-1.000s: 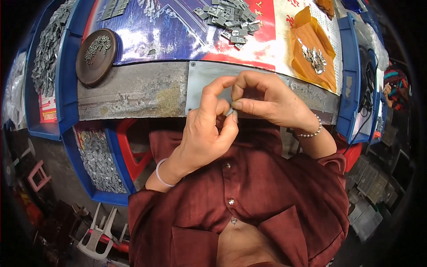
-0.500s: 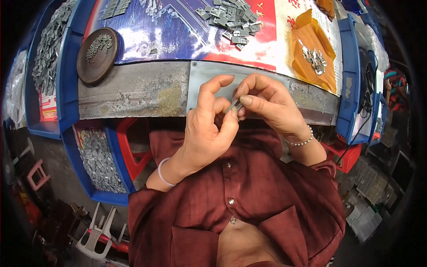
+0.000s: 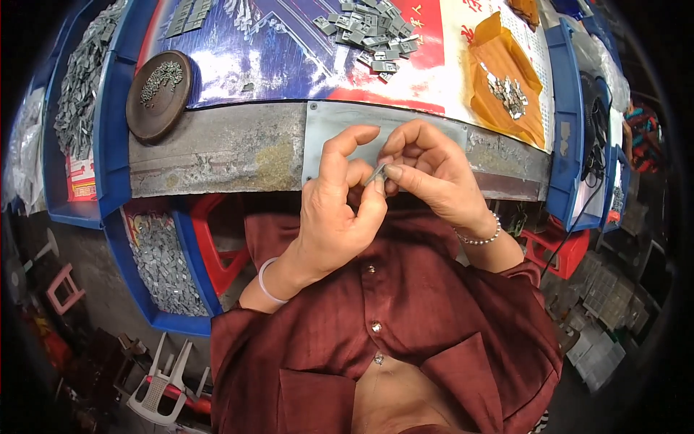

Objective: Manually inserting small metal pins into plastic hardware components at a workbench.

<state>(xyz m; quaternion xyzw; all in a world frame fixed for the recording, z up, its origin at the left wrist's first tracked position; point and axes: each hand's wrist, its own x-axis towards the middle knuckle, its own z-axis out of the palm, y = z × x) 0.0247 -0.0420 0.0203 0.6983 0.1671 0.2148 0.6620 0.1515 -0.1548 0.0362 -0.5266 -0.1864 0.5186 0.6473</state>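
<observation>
My left hand (image 3: 336, 210) and my right hand (image 3: 430, 173) meet just in front of the bench edge, over my dark red shirt. Together they pinch one small grey metal piece (image 3: 377, 173) between thumbs and fingertips. The left index finger sticks up beside it. Behind the hands a grey metal plate (image 3: 325, 126) is screwed to the bench front. A heap of similar grey metal pieces (image 3: 369, 32) lies on the blue and red mat further back.
A round brown dish (image 3: 157, 98) with small parts sits at the left. An orange sheet (image 3: 506, 87) holds shiny bits at the right. Blue bins of grey pieces (image 3: 163, 267) stand at the left and below the bench. Red stools (image 3: 210, 246) are under it.
Both hands have shifted slightly toward my body while turning the small metal piece between the fingertips; the left index finger has lifted away from it.
</observation>
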